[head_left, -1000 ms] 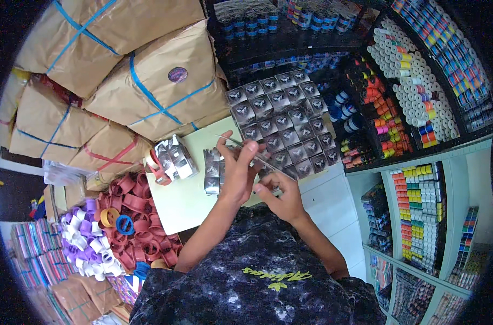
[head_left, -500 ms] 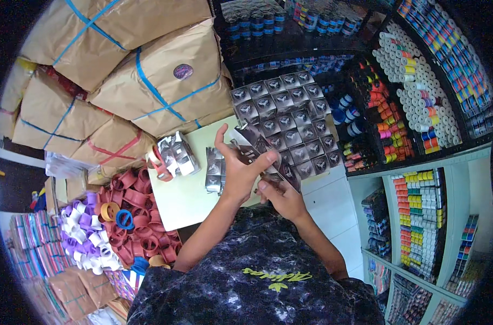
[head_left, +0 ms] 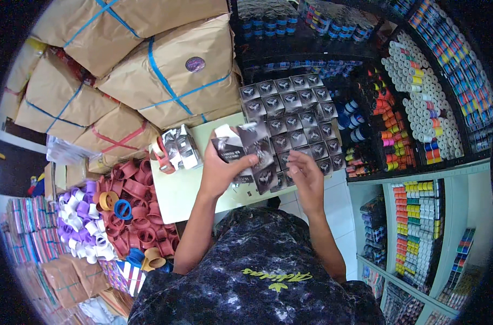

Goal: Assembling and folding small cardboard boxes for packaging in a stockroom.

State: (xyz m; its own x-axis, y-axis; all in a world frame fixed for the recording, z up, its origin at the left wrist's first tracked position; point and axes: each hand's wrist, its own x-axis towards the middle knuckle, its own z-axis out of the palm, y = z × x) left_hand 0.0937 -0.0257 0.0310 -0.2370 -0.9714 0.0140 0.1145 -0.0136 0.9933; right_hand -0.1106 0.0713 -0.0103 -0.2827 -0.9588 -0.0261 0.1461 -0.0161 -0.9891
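Observation:
My left hand (head_left: 218, 172) is closed round a few small black-and-grey printed boxes (head_left: 259, 157), with the thumb across their front. They are tilted above the pale table (head_left: 184, 195). To their right, my right hand (head_left: 307, 181) is apart from them, fingers loosely bent and spread, holding nothing visible. Just behind it stands a large block of matching small boxes (head_left: 292, 122), set in rows. A red tape dispenser (head_left: 161, 156) leans beside a small bundle of grey-and-white boxes (head_left: 181, 147) on the left part of the table.
Large brown paper parcels (head_left: 176, 70) tied with blue strapping are piled behind the table. Red plastic rings (head_left: 141, 203) and purple-and-white ones (head_left: 84, 225) lie heaped at the left. Shelves of thread spools (head_left: 417, 108) line the right side.
My right hand has come off the held boxes and moved right, its fingers loosening. My left hand has shifted left with the boxes, turning their printed faces up. The view has shifted slightly.

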